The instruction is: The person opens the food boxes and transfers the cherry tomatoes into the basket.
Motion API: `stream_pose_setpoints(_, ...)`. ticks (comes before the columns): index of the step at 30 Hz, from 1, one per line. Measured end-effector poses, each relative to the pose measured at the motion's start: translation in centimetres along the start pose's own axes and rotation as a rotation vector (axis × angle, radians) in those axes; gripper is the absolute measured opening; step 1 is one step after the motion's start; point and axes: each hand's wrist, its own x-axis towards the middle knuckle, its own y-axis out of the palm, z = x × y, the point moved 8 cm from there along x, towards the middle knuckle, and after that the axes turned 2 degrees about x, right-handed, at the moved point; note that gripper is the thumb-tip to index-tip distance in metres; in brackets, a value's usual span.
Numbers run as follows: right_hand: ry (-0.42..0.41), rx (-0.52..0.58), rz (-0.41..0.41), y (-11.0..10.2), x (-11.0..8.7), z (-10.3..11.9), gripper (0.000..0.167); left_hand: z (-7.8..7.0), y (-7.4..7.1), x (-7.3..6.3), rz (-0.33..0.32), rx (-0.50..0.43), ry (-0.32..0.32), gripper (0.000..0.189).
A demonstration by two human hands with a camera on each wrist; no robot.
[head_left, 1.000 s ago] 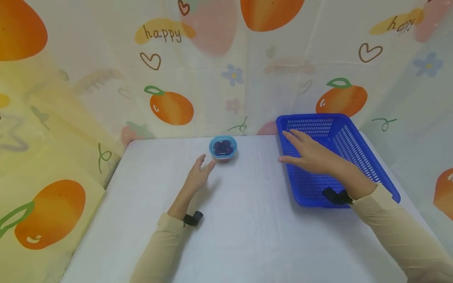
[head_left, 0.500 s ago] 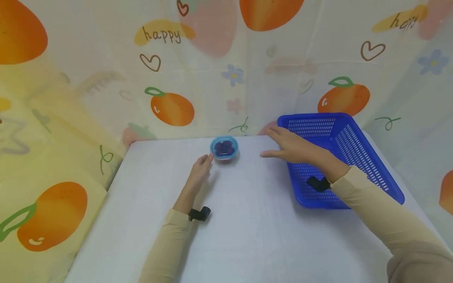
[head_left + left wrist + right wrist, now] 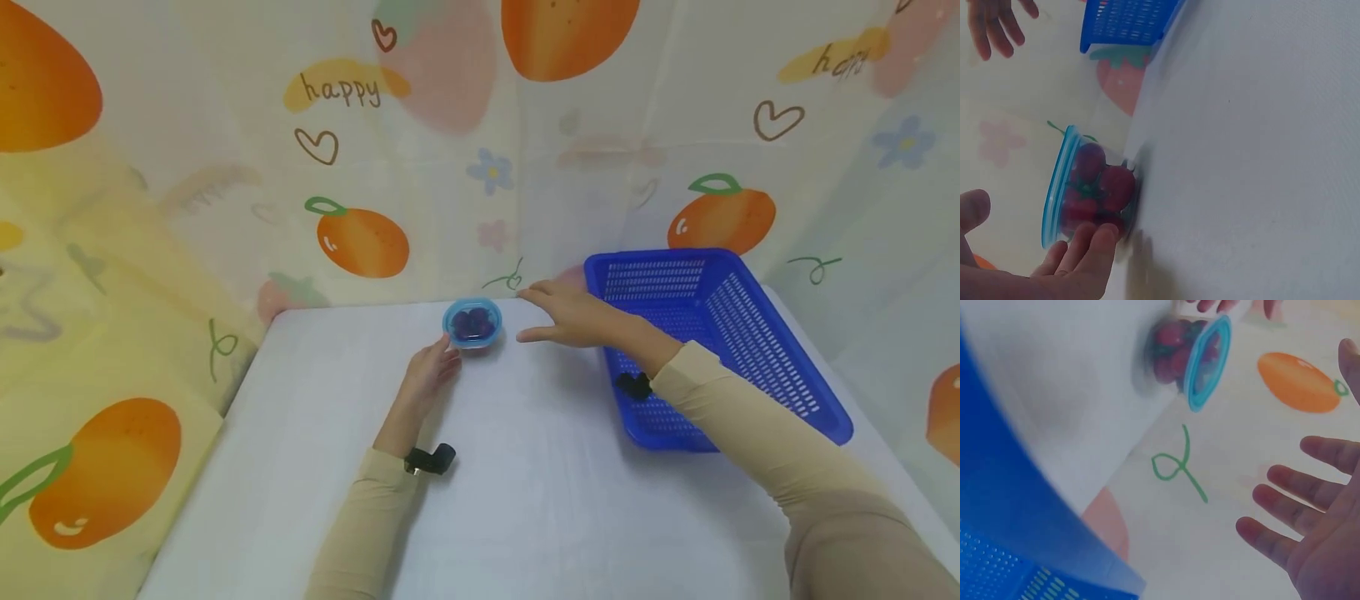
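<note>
A small clear container (image 3: 472, 343) with a light-blue lid (image 3: 1057, 194) stands near the table's back edge. Dark red round fruits with green stems, resembling small tomatoes (image 3: 1116, 187), show through its side. My left hand (image 3: 427, 373) is at the container's near left side; in the left wrist view its extended fingers (image 3: 1105, 240) overlap the lower wall, seeming to touch it, while the thumb stands apart. To the container's right, my right hand (image 3: 573, 315) hovers with fingers spread and holds nothing. A gap separates it from the container in the right wrist view.
A blue plastic basket (image 3: 652, 279) with slotted walls stands on the right of the white-covered table (image 3: 525, 500), under my right forearm. Behind the table hangs a fruit-printed cloth (image 3: 420, 167). Each wrist wears a black strap-on camera (image 3: 431, 458).
My right hand has moved left from above the basket toward the container. My left hand has edged closer to the container's side, its fingers drawing together. The container has stayed in place.
</note>
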Motion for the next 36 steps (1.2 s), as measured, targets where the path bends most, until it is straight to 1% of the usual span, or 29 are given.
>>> stream_pose_setpoints(5, -0.032, -0.048, -0.015, 0.6, 1.3, 0.8, 0.074, 0.5, 0.1, 0.2, -0.011, -0.036, -0.02, 0.063)
stream_pose_setpoints(9, -0.055, -0.059, -0.017, 1.3, 2.2, 1.4, 0.07, 0.8, 0.3, 0.4, -0.029, -0.063, -0.041, 0.056)
stream_pose_setpoints(11, -0.071, -0.073, -0.01, 1.8, 2.7, 1.8, 0.069, 1.0, 0.4, 0.5, -0.043, -0.082, -0.056, 0.051)
stream_pose_setpoints(14, -0.079, -0.106, 0.015, 2.5, 3.4, 2.2, 0.067, 1.1, 0.7, 0.6, -0.042, -0.099, -0.064, 0.047)
stream_pose_setpoints(17, -0.075, -0.13, 0.043, 3.3, 4.2, 2.5, 0.065, 1.1, 1.0, 0.6, -0.036, -0.119, -0.059, 0.044)
stream_pose_setpoints(19, -0.072, -0.138, 0.056, 3.7, 4.7, 2.9, 0.063, 1.1, 1.1, 0.6, -0.039, -0.132, -0.045, 0.04)
stream_pose_setpoints(22, -0.075, -0.136, 0.066, 4.4, 5.4, 3.3, 0.06, 1.2, 1.3, 0.8, -0.045, -0.162, -0.028, 0.031)
stream_pose_setpoints(27, -0.082, -0.126, 0.082, 5.6, 6.4, 3.6, 0.05, 1.7, 1.7, 0.9, -0.051, -0.187, -0.027, 0.017)
stream_pose_setpoints(30, -0.081, -0.122, 0.085, 6.2, 6.8, 3.5, 0.044, 1.8, 1.8, 0.9, -0.062, -0.195, -0.03, 0.016)
stream_pose_setpoints(36, -0.094, -0.157, 0.056, 6.6, 7.6, 3.5, 0.031, 1.6, 1.9, 0.9, -0.093, -0.206, -0.021, 0.02)
